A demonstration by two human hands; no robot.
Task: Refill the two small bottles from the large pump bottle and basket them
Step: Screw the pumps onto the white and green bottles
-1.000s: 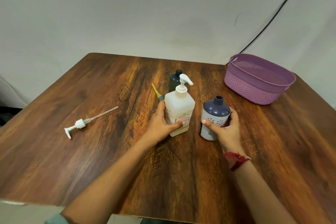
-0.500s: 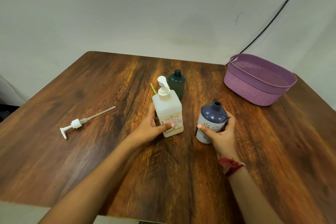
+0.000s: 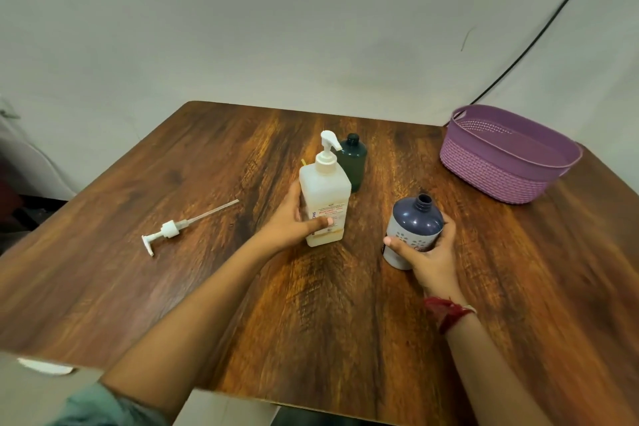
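- Large pump bottle (image 3: 325,194): mid-table, upright, maybe leaning slightly. My left hand (image 3: 294,221) grips its lower body, thumb across the label. I can't tell if the base is clear of the table (image 3: 311,339).
- Change: within the last second it has shifted left, uncovering the dark green bottle (image 3: 354,162) that now stands just behind it on the right. The gap to the blue bottle (image 3: 415,225) is a bit wider.
- Blue bottle: barely moved, neck open, right hand (image 3: 432,256) wrapped round its pale lower half.
- My read: still setup. The pump head is on and nothing is flowing, so no refill has started. The nozzle and the blue neck aren't lined up yet.
- Materials: pump bottle is translucent white plastic with square shoulders and a printed label. Blue bottle is round, glossy dome top, narrow threaded neck. Green bottle is dark, round and smooth; I can't tell if it's capped.
- Loose white pump (image 3: 169,230) with a long clear dip tube lies well off to the left.
- Basket (image 3: 498,176): purple plastic, woven-look wall, perforated rim, far right corner, holding neither bottle.
- Table: glossy dark wood grain.
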